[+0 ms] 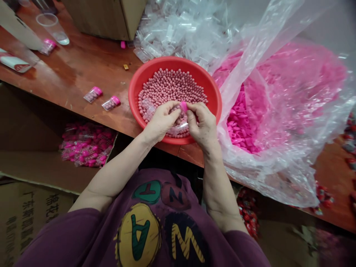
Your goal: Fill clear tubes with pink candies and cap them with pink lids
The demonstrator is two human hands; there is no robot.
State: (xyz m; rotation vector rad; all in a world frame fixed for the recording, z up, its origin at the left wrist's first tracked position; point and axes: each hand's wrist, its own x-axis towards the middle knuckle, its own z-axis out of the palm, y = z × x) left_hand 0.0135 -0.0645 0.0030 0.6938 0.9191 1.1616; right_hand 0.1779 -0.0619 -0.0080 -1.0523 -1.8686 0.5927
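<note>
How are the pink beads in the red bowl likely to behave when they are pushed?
The pink beads would probably roll, since they look round. The pile may shift easily, as they lie loose. The red bowl should contain most, as its wall surrounds them.

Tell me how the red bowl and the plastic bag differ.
The bowl is solid red, while the bag is see-through. The bowl is smooth and rounded; the bag is crumpled and loose. The bowl holds dusty pink beads; the bag holds brighter pink pieces. Both sit on the table.
</note>
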